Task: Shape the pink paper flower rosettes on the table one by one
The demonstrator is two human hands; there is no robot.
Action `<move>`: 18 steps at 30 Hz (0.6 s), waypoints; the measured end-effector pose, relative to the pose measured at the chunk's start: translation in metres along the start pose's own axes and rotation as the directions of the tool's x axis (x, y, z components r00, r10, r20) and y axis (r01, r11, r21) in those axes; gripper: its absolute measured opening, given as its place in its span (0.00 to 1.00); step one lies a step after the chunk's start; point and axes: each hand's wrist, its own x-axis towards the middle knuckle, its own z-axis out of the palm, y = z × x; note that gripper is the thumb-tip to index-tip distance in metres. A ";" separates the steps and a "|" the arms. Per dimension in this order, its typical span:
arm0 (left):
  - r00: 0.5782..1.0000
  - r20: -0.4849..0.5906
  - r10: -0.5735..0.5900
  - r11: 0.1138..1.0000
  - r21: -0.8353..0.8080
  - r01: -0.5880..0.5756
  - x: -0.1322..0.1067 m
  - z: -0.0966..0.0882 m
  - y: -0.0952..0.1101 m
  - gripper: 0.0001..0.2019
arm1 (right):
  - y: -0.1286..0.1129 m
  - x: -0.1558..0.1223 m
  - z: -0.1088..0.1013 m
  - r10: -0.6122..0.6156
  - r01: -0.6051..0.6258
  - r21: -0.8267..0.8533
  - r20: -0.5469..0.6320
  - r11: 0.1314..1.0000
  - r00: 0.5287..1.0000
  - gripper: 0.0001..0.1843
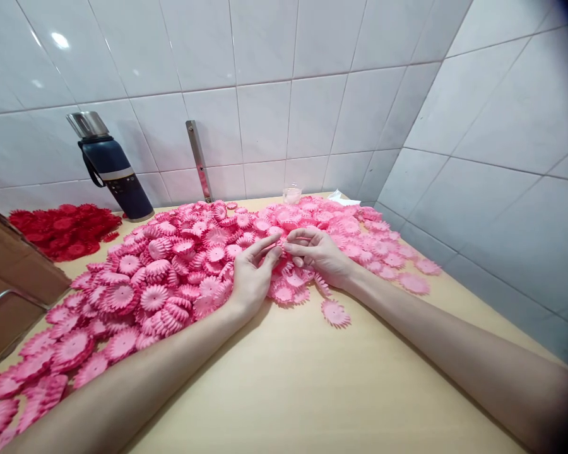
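Note:
My left hand (253, 274) and my right hand (319, 254) meet fingertip to fingertip above the front of a pink heap. The fingers of both are closed in a pinch. A small pinkish bit shows between the fingertips, too small to make out. Around and beneath my hands spreads a big pile of pink flower-shaped petal discs (154, 297) with fringed edges, some stacked together. One loose pink petal disc (335, 313) lies on the table just in front of my right hand.
A dark blue thermos (118, 176) stands behind the pile at the left, beside a mound of red petal discs (64, 230). A cardboard box (16, 284) borders the left side. At the back sit a small clear cup (292, 194) and white paper (343, 198). Tiled walls (265, 126) enclose the table (284, 391).

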 end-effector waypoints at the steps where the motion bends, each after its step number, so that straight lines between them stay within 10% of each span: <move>1: 1.000 -0.024 0.018 0.999 0.031 -0.018 0.000 0.000 0.001 0.15 | -0.001 -0.001 0.002 -0.030 0.030 -0.020 -0.020 0.999 0.999 0.15; 18: 0.985 -0.126 0.121 0.991 0.075 -0.112 -0.007 0.005 0.010 0.11 | 0.008 0.001 0.007 -0.460 0.333 -0.368 -0.342 0.868 0.819 0.06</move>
